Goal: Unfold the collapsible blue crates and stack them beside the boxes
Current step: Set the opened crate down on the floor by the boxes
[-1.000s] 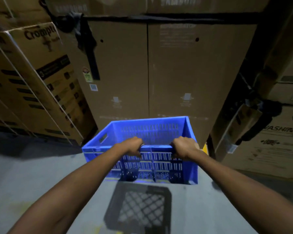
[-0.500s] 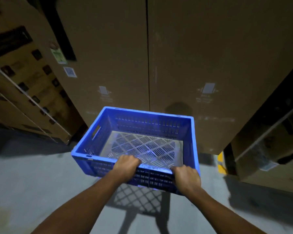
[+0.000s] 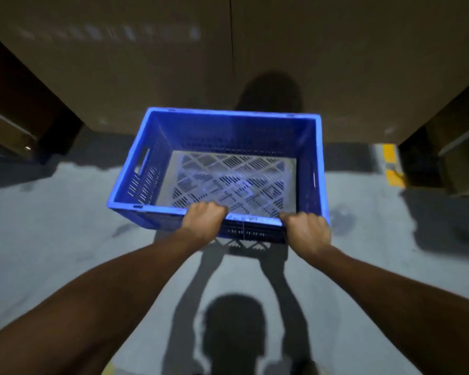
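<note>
An unfolded blue crate point(image 3: 157, 136) with slotted walls and a pale lattice floor hangs low over the concrete, right in front of tall brown cardboard boxes point(image 3: 152, 63). Both of my hands hold its near rim. My left hand point(image 3: 205, 219) grips the rim left of centre, fingers curled over the edge. My right hand point(image 3: 306, 234) grips the rim near the right corner. The crate's far wall is close to the boxes; whether its underside touches the floor is hidden.
More cardboard boxes stand at the far left point(image 3: 8, 131) and far right point(image 3: 458, 147). A yellow floor mark point(image 3: 390, 163) lies by the right boxes. Grey concrete floor point(image 3: 52, 226) spreads on both sides of the crate, with my shadow below.
The crate has come down and forward toward the base of the boxes, and my view has tilted down onto it. Both hands keep the same grip on the near rim.
</note>
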Demonstrator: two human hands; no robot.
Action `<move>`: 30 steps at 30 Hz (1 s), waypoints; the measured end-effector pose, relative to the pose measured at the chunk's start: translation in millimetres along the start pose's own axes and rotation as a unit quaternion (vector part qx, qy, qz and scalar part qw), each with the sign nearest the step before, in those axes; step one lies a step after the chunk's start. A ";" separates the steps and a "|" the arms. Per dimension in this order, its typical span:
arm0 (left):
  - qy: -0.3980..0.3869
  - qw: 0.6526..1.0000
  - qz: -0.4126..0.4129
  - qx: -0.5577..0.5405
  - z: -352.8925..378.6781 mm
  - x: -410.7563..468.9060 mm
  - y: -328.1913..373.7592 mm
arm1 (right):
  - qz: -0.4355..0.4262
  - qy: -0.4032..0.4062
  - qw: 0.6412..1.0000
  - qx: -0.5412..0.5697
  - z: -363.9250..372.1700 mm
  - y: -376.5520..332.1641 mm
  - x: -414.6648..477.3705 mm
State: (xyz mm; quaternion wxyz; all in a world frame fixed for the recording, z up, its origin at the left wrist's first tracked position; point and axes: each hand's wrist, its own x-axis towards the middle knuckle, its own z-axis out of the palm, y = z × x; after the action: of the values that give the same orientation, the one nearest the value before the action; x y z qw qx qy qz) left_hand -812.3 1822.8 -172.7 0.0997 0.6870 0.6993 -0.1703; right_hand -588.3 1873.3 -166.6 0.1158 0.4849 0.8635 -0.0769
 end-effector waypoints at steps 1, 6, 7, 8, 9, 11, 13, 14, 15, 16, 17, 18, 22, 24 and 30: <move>0.003 1.000 -0.001 0.004 18.2 9.4 3.7 | 0.001 0.000 1.000 0.000 16.7 2.1 7.3; 0.017 0.999 -0.023 0.014 86.2 43.8 9.5 | 0.002 0.006 1.000 0.009 87.0 3.6 39.3; 0.019 1.000 -0.023 0.010 95.0 48.5 10.2 | 0.004 0.003 1.000 0.010 97.9 3.4 43.0; 0.018 1.000 -0.021 0.006 103.2 52.5 10.8 | 0.006 0.000 1.000 0.007 107.5 3.5 46.2; 0.011 1.000 -0.020 0.004 110.5 55.7 11.8 | 0.009 -0.002 1.000 0.006 116.1 3.9 48.4; -0.006 1.000 -0.016 0.002 125.8 61.0 16.5 | 0.015 -0.007 1.000 0.005 131.7 6.3 52.0; -0.029 1.000 -0.009 0.000 141.5 62.9 25.5 | 0.023 -0.029 0.999 -0.006 147.5 8.3 52.4; -0.041 0.999 0.000 0.001 149.7 62.5 30.6 | 0.030 -0.046 0.998 -0.014 156.5 8.1 51.0; -0.048 0.999 0.012 0.005 157.5 61.5 35.4 | 0.041 -0.063 0.997 -0.017 165.7 7.1 49.0; -0.051 0.998 0.025 0.008 164.6 60.8 38.5 | 0.054 -0.077 0.995 -0.018 174.2 5.8 47.2; -0.052 0.998 0.034 0.010 169.9 60.2 39.5 | 0.066 -0.084 0.994 -0.022 180.6 4.5 45.9; -0.051 0.998 0.038 0.010 173.6 60.8 38.3 | 0.073 -0.083 0.993 -0.028 184.9 4.1 45.6; -0.052 0.998 0.041 0.017 177.3 67.9 27.0 | 0.074 -0.072 0.994 -0.035 189.3 7.6 48.6; -0.052 0.997 0.046 0.025 178.5 69.3 25.7 | 0.075 -0.070 0.994 -0.035 189.0 7.8 48.2; -0.046 0.999 0.021 0.015 179.0 78.5 17.3 | 0.080 -0.051 0.995 -0.032 191.2 0.7 53.9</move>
State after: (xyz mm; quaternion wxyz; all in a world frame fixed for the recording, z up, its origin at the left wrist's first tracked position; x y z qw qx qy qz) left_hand -814.8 1828.5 -368.8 0.1250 0.6943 0.6767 -0.2107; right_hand -590.8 1870.9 -365.2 0.1812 0.5435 0.8171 -0.0643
